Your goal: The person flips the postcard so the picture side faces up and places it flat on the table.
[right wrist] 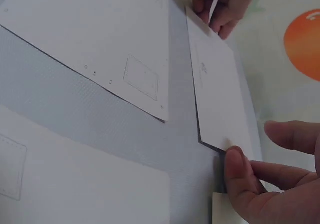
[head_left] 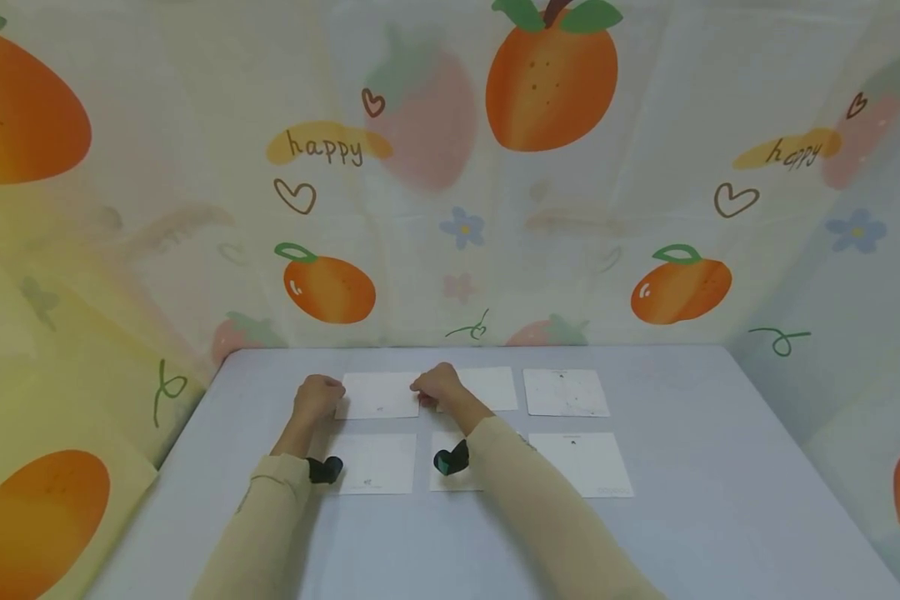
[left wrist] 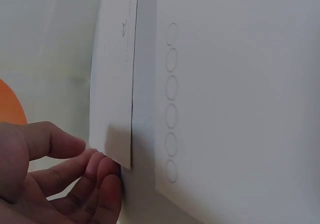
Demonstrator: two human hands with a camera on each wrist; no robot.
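Note:
In the head view, a blank-looking white card [head_left: 378,395] with a tiny print at its lower edge lies at the back left of the table. My left hand [head_left: 318,397] is at its left end, fingertips touching the edge in the left wrist view, the thumb apart. At the opposite end my right hand [head_left: 440,387] touches the corner with a fingertip, as the right wrist view shows. That hand partly covers the neighbouring white card [head_left: 489,388]. Below lies another white card [head_left: 378,458]; a row of small ovals [left wrist: 171,88] is printed on a card in the left wrist view.
More white cards lie in two rows: one at the back right [head_left: 567,392], one at the front right [head_left: 588,463], and one in the front middle [head_left: 450,483], partly behind my right sleeve. A fruit-printed cloth [head_left: 412,283] hangs behind the pale table [head_left: 690,500].

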